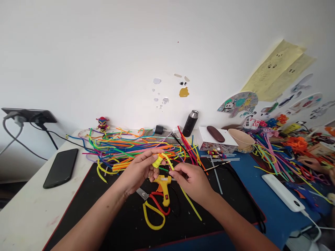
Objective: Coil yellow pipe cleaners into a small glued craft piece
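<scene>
Several fingers of my left grip clamp a ridged yellow coil above the black mat; a light hold should keep its turns from flattening. To its right, my right grip pinches a slim yellow strip that reaches up toward the coil; steady, even tension should keep it smooth. Beneath, left to right, lie metal-bladed scissors with looped yellow and red handles, then a blocky yellow plastic glue gun. The strip looks soft and bendy, its tail slanting over the mat.
</scene>
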`<state>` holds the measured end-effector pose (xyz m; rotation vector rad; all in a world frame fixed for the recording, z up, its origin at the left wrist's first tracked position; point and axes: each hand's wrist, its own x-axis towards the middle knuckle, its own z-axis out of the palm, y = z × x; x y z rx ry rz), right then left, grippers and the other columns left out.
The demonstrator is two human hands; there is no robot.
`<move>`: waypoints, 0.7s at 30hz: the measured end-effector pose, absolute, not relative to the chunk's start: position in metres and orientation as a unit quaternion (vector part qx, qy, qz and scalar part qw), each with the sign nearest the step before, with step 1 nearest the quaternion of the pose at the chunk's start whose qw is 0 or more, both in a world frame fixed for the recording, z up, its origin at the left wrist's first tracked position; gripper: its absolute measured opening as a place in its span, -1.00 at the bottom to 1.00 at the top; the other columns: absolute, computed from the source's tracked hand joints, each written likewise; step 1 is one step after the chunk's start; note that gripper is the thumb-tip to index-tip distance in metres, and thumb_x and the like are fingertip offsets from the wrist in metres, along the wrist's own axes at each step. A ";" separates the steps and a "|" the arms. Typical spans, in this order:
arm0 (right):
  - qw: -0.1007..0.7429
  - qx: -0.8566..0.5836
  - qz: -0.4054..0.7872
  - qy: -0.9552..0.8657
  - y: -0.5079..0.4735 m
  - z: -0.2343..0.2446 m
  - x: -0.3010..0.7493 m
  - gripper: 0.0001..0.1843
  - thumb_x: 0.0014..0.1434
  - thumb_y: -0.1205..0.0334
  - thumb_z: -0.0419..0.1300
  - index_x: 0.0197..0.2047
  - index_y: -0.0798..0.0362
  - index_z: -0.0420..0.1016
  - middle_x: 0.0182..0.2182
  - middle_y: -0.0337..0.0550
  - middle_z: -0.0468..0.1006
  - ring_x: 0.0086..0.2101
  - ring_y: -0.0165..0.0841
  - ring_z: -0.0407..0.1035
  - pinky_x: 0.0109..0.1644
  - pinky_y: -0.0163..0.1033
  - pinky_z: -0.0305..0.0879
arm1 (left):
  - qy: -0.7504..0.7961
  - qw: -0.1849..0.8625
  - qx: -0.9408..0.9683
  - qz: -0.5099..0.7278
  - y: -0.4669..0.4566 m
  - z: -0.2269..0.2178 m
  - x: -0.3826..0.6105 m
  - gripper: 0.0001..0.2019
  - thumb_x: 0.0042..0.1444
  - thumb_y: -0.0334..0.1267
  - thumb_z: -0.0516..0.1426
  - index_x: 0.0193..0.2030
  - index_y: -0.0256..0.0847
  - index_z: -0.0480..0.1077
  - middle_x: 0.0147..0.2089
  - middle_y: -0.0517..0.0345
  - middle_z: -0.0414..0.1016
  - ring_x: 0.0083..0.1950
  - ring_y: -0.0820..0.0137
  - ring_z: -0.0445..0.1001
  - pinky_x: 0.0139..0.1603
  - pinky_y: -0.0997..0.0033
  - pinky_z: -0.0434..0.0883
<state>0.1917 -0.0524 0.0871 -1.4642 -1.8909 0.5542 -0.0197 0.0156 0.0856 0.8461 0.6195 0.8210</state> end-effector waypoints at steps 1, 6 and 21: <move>0.332 -0.558 0.200 -0.734 -0.052 0.087 0.193 -0.60 0.42 -0.05 0.17 -0.38 -0.01 0.52 -0.51 -0.21 0.52 -0.50 -0.35 0.32 -0.36 -0.26 0.16 | 0.287 0.788 0.394 0.376 0.016 0.085 -0.020 -0.58 0.14 -0.10 0.40 0.08 -0.24 0.56 -0.21 0.00 0.64 -0.56 0.49 0.47 -0.63 0.57 0.33; 0.293 -0.538 0.154 -0.775 -0.052 0.083 0.197 -0.62 0.48 0.01 0.12 -0.33 0.00 0.56 -0.43 -0.16 0.60 -0.45 -0.33 0.42 -0.30 -0.26 0.18 | 0.281 0.797 0.395 0.361 0.016 0.083 -0.021 -0.63 0.18 -0.12 0.38 0.07 -0.25 0.59 -0.39 0.12 0.56 -0.54 0.46 0.49 -0.60 0.56 0.36; 0.236 -0.546 0.081 -0.800 -0.051 0.072 0.200 -0.56 0.54 0.02 0.04 -0.27 0.02 0.59 -0.39 -0.10 0.66 -0.40 -0.30 0.49 -0.30 -0.23 0.12 | 0.295 0.785 0.418 0.349 0.015 0.085 -0.020 -0.53 0.20 0.06 0.35 0.07 -0.27 0.62 -0.46 0.19 0.42 -0.48 0.44 0.44 -0.52 0.51 0.28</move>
